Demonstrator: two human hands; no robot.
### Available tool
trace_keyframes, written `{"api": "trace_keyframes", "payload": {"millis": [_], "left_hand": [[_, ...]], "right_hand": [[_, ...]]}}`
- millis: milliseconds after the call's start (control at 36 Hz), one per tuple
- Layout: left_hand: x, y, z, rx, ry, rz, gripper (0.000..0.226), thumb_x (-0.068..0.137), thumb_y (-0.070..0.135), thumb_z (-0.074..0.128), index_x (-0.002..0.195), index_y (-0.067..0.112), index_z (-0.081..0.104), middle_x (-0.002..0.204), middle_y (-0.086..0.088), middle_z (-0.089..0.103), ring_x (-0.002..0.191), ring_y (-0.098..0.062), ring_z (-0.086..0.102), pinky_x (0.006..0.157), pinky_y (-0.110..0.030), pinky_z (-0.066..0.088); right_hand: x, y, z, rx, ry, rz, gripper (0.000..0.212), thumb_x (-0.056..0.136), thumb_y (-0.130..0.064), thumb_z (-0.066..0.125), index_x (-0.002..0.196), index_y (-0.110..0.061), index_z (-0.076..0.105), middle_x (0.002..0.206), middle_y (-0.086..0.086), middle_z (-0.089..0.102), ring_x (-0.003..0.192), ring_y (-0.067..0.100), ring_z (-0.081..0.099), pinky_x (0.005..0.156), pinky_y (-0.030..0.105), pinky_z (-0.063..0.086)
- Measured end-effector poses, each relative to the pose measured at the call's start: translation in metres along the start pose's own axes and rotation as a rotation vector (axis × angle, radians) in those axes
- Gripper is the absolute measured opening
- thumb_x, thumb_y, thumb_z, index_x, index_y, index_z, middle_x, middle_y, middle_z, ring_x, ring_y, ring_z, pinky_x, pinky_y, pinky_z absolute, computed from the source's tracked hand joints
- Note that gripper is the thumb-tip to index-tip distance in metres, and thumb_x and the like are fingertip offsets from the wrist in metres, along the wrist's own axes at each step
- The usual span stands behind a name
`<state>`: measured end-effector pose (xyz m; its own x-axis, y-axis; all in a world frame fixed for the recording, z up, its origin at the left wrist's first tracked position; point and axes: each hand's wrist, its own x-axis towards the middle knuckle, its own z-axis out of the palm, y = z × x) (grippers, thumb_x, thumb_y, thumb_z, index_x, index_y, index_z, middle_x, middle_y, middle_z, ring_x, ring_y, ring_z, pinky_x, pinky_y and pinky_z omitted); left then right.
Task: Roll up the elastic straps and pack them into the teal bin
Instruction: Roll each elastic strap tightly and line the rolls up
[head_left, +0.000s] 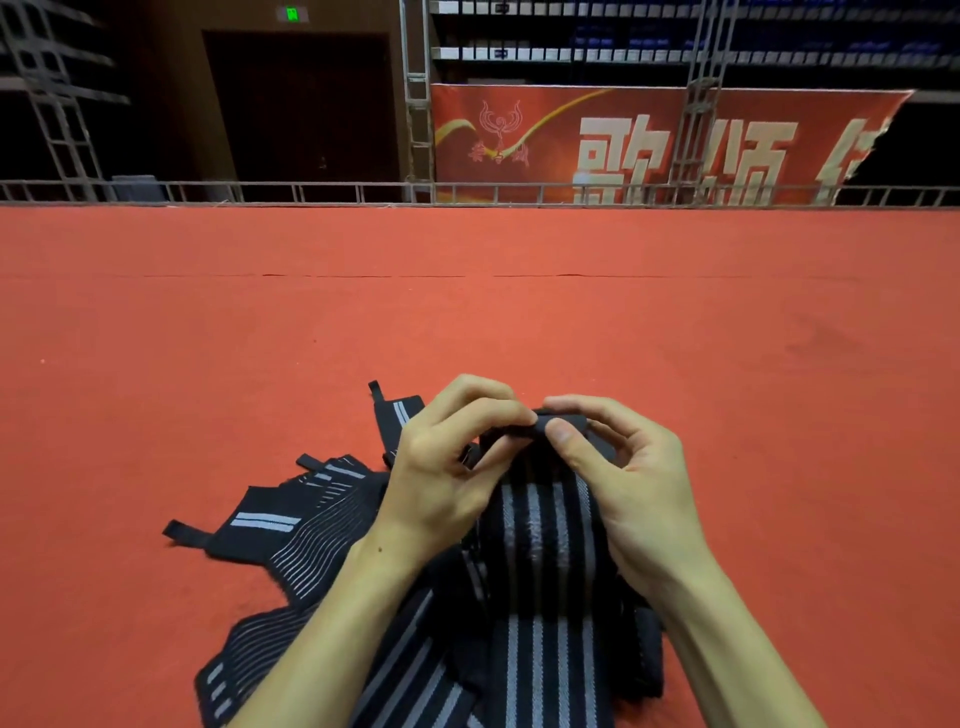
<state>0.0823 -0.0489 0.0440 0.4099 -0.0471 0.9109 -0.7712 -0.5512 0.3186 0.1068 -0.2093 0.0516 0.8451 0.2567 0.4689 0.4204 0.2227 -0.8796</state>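
A black elastic strap with grey stripes (540, 525) runs from the bottom of the view up to my hands. Its far end is curled into a small tight roll (558, 420). My left hand (447, 467) and my right hand (618, 467) both pinch that rolled end with thumbs and fingertips, above the red carpet. Several more black striped straps (296, 530) lie in a loose heap to the left and under my forearms. No teal bin is in view.
Red carpet (519, 312) stretches ahead to a low metal railing (311, 192). Behind it stand a truss tower (418, 98), a red banner (649, 145) and a dark doorway (301, 109).
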Motion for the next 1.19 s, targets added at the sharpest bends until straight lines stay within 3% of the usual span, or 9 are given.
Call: {"api": "trace_keyframes", "payload": {"millis": [194,306,472,639,750,889,1056,1111,1194], "left_hand": [[0.003,0.003,-0.002,-0.047,-0.069,-0.118,0.016,0.088,0.012,0.063,0.102,0.019,0.064,0.103,0.000,0.057,0.093,-0.014,0.061,0.075,-0.028,0.052],[0.004,0.007,-0.002,-0.182,-0.086,-0.285,0.023,0.080,0.009,0.065,0.096,0.025,0.067,0.108,0.004,0.058,0.107,-0.020,0.060,0.086,-0.029,0.049],[0.005,0.013,-0.003,-0.275,-0.125,-0.347,0.017,0.077,0.022,0.073,0.093,0.023,0.067,0.113,0.000,0.060,0.114,-0.024,0.058,0.089,-0.023,0.047],[0.005,0.014,-0.005,-0.378,-0.086,-0.454,0.021,0.072,0.028,0.079,0.091,0.032,0.070,0.118,0.006,0.057,0.123,-0.023,0.055,0.091,-0.035,0.055],[0.009,0.018,-0.009,-0.364,-0.167,-0.520,0.023,0.071,0.035,0.078,0.089,0.035,0.064,0.117,0.010,0.063,0.119,-0.016,0.060,0.091,-0.033,0.056],[0.010,0.015,-0.009,-0.328,-0.108,-0.407,0.022,0.076,0.028,0.078,0.091,0.030,0.063,0.110,0.003,0.063,0.110,-0.025,0.061,0.087,-0.036,0.055],[0.010,0.012,-0.008,-0.180,-0.075,-0.186,0.019,0.082,0.023,0.075,0.095,0.018,0.062,0.111,0.000,0.061,0.108,-0.023,0.062,0.088,-0.034,0.052],[0.009,0.011,-0.008,-0.169,-0.067,-0.173,0.017,0.083,0.021,0.074,0.095,0.018,0.061,0.111,0.000,0.061,0.109,-0.022,0.062,0.089,-0.034,0.051],[0.007,0.010,-0.006,-0.210,-0.081,-0.251,0.018,0.080,0.018,0.073,0.092,0.023,0.061,0.115,0.003,0.057,0.114,-0.020,0.058,0.091,-0.030,0.049]], "right_hand": [[0.000,-0.002,0.000,0.012,0.014,-0.049,0.013,0.080,-0.019,0.071,0.092,-0.017,0.074,0.091,-0.001,0.076,0.084,0.009,0.070,0.077,0.021,0.054],[-0.001,-0.003,-0.001,0.049,0.011,-0.035,0.016,0.084,-0.002,0.070,0.093,-0.014,0.074,0.092,0.001,0.076,0.084,0.012,0.071,0.076,0.024,0.056],[0.001,-0.002,-0.007,0.030,0.009,-0.045,0.025,0.073,-0.007,0.080,0.093,-0.021,0.077,0.105,-0.001,0.075,0.099,0.019,0.072,0.087,0.031,0.057],[0.001,-0.004,-0.009,0.065,0.009,-0.026,0.027,0.075,0.008,0.075,0.088,-0.015,0.079,0.108,-0.001,0.074,0.097,0.017,0.072,0.081,0.023,0.056],[0.000,-0.008,-0.006,0.053,-0.003,-0.025,0.027,0.072,-0.007,0.075,0.099,-0.013,0.074,0.103,0.000,0.076,0.090,0.016,0.073,0.079,0.026,0.058],[0.000,-0.007,-0.002,0.176,-0.007,0.064,0.049,0.069,-0.008,0.084,0.115,-0.017,0.068,0.118,0.003,0.071,0.102,0.019,0.071,0.085,0.031,0.058],[-0.001,-0.010,0.000,0.196,-0.082,0.140,0.036,0.068,-0.021,0.085,0.101,-0.028,0.074,0.104,0.012,0.074,0.098,0.028,0.071,0.086,0.036,0.059],[-0.002,-0.011,0.001,0.149,-0.082,0.104,0.034,0.070,-0.023,0.077,0.103,-0.028,0.073,0.105,0.009,0.074,0.101,0.028,0.071,0.089,0.038,0.058],[-0.002,-0.008,0.001,0.097,-0.076,0.045,0.034,0.075,-0.017,0.082,0.105,-0.028,0.071,0.106,0.010,0.073,0.102,0.031,0.070,0.091,0.045,0.056]]}}
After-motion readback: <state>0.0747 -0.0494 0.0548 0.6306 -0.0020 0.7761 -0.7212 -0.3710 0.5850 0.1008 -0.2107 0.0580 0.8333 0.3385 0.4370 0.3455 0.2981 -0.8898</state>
